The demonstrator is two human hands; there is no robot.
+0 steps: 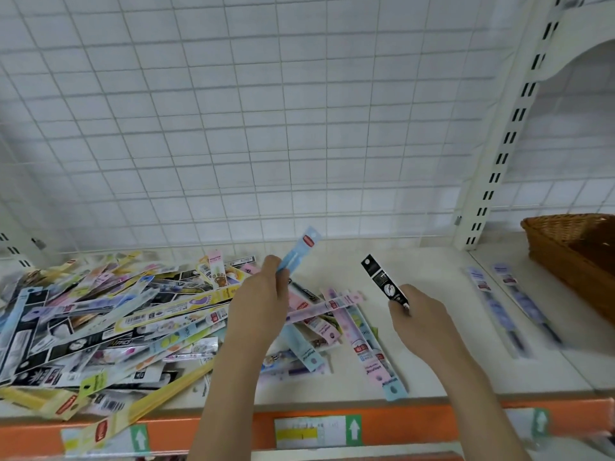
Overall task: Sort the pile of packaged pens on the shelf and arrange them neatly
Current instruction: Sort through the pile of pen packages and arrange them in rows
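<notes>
A big loose pile of packaged pens (109, 321) in many colours covers the left half of the white shelf (429, 327). My left hand (263, 301) holds a light blue pen pack (299, 249) raised above the pile's right edge. My right hand (419, 314) pinches a black pen pack (382, 281) by its lower end, tilted up and to the left. Two purple pen packs (496, 304) lie side by side on the right part of the shelf.
A brown wicker basket (572, 251) stands at the far right. A white wire grid (266, 128) backs the shelf, with a slotted upright post (499, 154) right of centre. An orange front edge (332, 424) carries price labels. Several yellow packs overhang it at the left.
</notes>
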